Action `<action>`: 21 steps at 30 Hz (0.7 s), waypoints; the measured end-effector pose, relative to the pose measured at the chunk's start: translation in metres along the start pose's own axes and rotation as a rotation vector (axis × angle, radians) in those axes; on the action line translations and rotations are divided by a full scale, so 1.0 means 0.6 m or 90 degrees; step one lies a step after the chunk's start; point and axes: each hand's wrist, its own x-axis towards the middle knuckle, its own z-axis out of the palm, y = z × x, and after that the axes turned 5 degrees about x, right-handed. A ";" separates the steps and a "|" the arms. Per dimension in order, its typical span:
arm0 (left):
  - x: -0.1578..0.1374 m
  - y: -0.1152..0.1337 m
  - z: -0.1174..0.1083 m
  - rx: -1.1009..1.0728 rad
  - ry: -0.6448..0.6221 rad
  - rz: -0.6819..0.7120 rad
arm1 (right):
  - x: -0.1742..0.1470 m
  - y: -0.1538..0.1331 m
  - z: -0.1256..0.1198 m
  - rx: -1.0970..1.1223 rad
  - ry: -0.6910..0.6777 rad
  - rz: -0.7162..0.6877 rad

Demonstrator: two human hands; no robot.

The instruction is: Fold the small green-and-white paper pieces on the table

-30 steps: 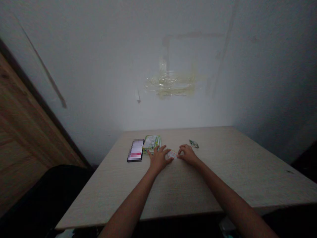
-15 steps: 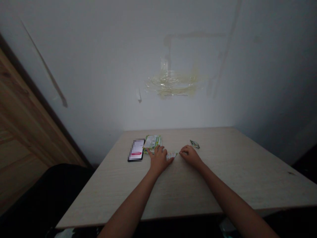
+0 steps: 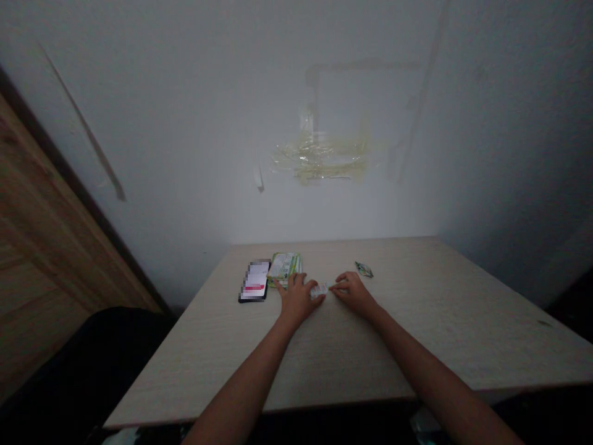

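A small white-and-green paper piece or packet (image 3: 319, 289) lies low over the table between my hands; its exact kind is not clear. My left hand (image 3: 296, 300) holds its left end between thumb and index finger, the other fingers spread toward a stack of green-and-white printed packets (image 3: 284, 266). The fingertips of my right hand (image 3: 353, 292) are pinched together at the piece's right end. Just beyond that hand lies a small dark-green crumpled wrapper or folded packet (image 3: 364, 269).
A phone (image 3: 256, 281) with a lit screen lies left of the stack. The pale wooden table (image 3: 370, 358) meets a white wall (image 3: 194, 123) marked with clear tape (image 3: 319, 154). At left are wooden boards (image 3: 37, 216) and a dark chair-like shape (image 3: 92, 358).
My right hand has shifted slightly left, its fingertips now meeting the right end of the small piece. The left hand stays nearly in place.
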 end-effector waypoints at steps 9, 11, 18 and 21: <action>0.005 -0.004 0.000 -0.028 -0.057 -0.008 | 0.000 -0.005 0.000 -0.008 -0.016 0.004; 0.005 -0.004 0.001 -0.029 -0.053 -0.007 | 0.000 -0.004 0.000 -0.004 -0.018 0.005; 0.006 -0.006 0.001 -0.034 -0.064 -0.005 | -0.001 -0.004 -0.002 0.014 -0.038 0.006; 0.006 -0.005 -0.001 -0.030 -0.062 -0.005 | -0.001 -0.006 -0.005 0.016 -0.046 0.008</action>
